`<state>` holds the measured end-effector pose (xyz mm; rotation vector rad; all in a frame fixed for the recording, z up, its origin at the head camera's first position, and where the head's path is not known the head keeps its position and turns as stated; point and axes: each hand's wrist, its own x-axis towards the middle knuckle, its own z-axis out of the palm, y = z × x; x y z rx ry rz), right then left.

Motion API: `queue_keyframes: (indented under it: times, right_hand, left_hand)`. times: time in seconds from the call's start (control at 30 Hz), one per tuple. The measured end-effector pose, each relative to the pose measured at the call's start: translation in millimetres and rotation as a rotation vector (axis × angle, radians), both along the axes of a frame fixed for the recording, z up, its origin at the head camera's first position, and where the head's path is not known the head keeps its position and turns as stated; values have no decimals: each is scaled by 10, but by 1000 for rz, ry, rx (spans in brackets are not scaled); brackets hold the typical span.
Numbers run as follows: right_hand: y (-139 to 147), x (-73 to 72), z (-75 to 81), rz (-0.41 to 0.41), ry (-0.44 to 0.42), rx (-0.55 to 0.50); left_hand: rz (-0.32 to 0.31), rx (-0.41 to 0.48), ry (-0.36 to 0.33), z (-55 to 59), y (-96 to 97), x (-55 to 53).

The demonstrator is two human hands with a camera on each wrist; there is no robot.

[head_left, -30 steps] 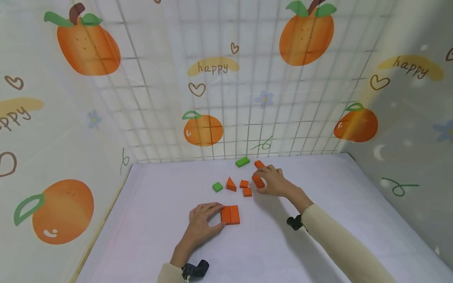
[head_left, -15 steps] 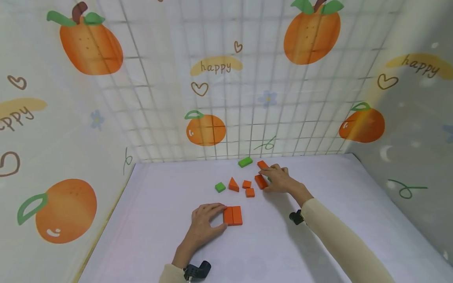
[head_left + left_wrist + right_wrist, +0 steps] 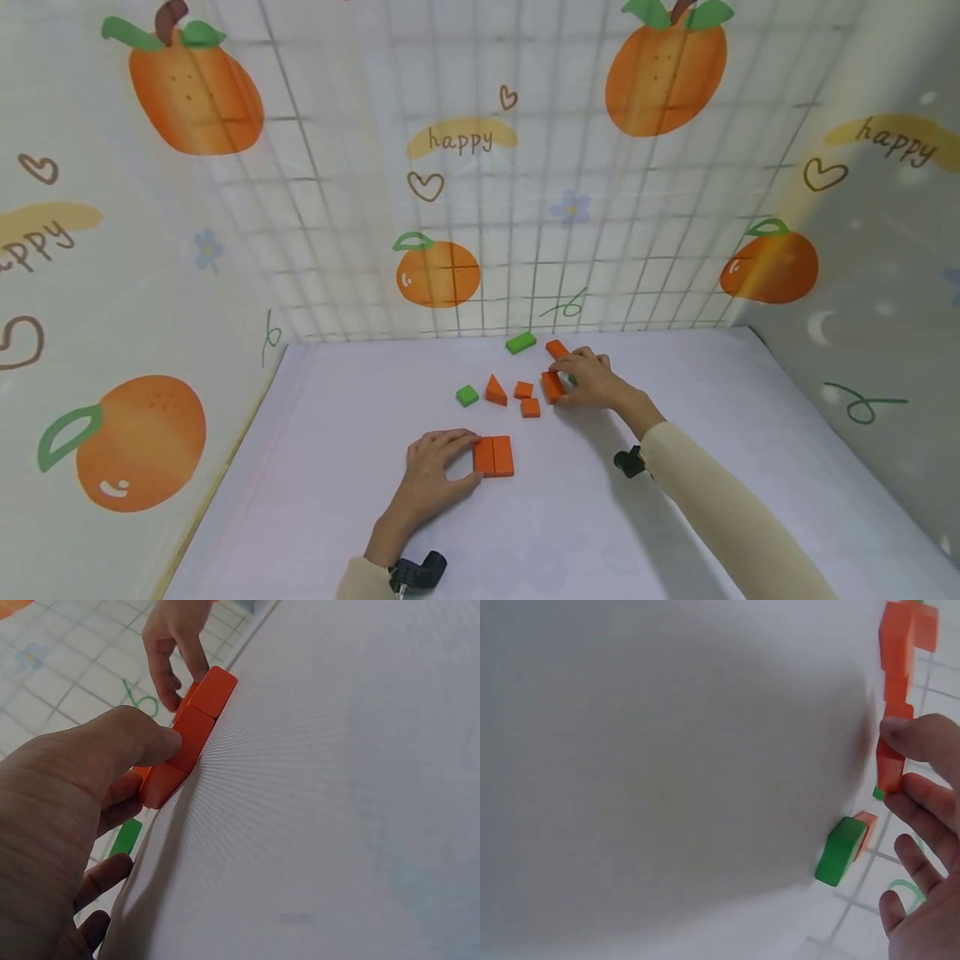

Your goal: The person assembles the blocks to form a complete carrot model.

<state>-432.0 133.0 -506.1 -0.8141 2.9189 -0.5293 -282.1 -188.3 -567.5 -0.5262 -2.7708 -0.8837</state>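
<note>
Two flat orange rectangular blocks lie side by side on the white table. My left hand (image 3: 431,471) pinches the left block (image 3: 483,457) by its ends, thumb at the near end and a fingertip at the far end. The right block (image 3: 503,456) lies flush against it. Farther back, my right hand (image 3: 592,382) pinches another orange rectangular block (image 3: 552,387) between thumb and finger, close over the table. Beneath that hand stands a green block (image 3: 840,851), mostly hidden in the head view. An orange bar (image 3: 557,348) lies just beyond the right fingertips.
Two small orange square blocks (image 3: 530,407), an orange triangular block (image 3: 496,391) and a green square block (image 3: 467,396) lie left of the right hand. A green rectangular block (image 3: 521,342) sits near the printed back curtain (image 3: 337,250). Curtains also rise at both sides.
The head view has shifted slightly. My right hand has moved a little rightward, and the orange block at its fingertips has turned slightly. My left hand stays at its block.
</note>
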Motion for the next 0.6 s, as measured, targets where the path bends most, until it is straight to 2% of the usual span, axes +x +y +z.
queue_keyframes:
  times: [0.23,0.4,0.6]
  right_hand:
    - [-3,180,84,11,47,-81]
    - [-50,415,144,51,69,-144]
    - [-143,695,112,92,100,-132]
  left_hand:
    - [-12,6,28,14,0,13]
    - [-13,4,38,25,2,9]
    - [-11,-3,24,16,7,14]
